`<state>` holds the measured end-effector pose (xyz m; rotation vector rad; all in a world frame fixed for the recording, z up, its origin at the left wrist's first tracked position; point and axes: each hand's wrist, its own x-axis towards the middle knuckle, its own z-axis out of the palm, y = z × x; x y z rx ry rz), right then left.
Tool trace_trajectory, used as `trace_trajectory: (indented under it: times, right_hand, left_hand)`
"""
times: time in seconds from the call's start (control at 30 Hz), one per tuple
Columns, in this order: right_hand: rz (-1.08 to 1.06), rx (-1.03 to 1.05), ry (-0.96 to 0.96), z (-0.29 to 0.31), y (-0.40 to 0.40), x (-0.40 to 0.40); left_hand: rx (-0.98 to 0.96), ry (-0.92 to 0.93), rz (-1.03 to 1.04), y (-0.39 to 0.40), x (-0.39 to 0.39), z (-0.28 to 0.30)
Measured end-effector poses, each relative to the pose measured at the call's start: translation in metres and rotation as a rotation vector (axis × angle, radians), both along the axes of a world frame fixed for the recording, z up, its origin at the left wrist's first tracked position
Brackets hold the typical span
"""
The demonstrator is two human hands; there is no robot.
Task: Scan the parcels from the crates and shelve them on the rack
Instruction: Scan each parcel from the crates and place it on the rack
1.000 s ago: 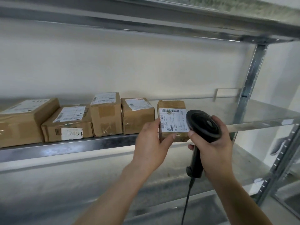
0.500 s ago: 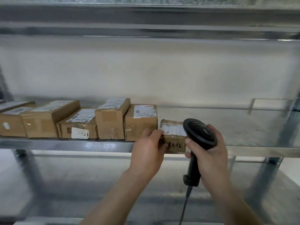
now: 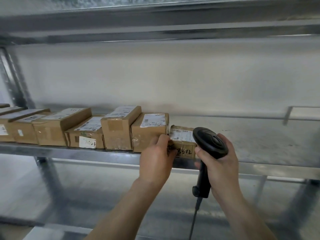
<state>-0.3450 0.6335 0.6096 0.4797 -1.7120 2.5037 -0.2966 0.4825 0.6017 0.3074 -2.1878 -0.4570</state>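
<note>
Since a second ago the small parcel [image 3: 183, 144] has gone from held up at the scanner [image 3: 210, 144] to sitting on the rack shelf [image 3: 69, 153], right end of the row, touching its neighbour [image 3: 149, 131]. Likely aligning it. Left hand [image 3: 156, 161] reaches forward, fingers curled on its near-left corner. Right hand [image 3: 220, 163] grips the scanner, raised just right.

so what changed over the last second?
The small brown cardboard parcel went from held upright at the shelf edge to lying flat on the metal shelf, right end of the row. The left hand remains on it. The right hand still grips the black handheld scanner.
</note>
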Motion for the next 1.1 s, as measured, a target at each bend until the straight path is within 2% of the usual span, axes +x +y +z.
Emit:
trace_trajectory:
  times: [0.37, 0.57, 0.83, 0.97, 1.1]
  right_hand:
    - [-0.051, 0.009, 0.006, -0.006, -0.001, 0.002]
    - [-0.089, 0.110, 0.099, -0.014, 0.004, 0.034]
    - [0.043, 0.265, 0.181, -0.042, -0.056, 0.102]
    - [0.128, 0.336, 0.193, -0.056, -0.116, 0.157]
    - [0.251, 0.316, 0.209, -0.065, -0.182, 0.222]
  left_hand:
    - [0.021, 0.033, 0.004, 0.000, -0.004, -0.008]
    - [-0.050, 0.151, 0.043, -0.017, 0.033, -0.016]
    - [-0.268, 0.074, 0.227, -0.100, 0.126, -0.034]
    - [-0.233, -0.049, 0.331, -0.158, 0.199, -0.045]
    - [-0.178, -0.161, 0.442, -0.222, 0.285, -0.057]
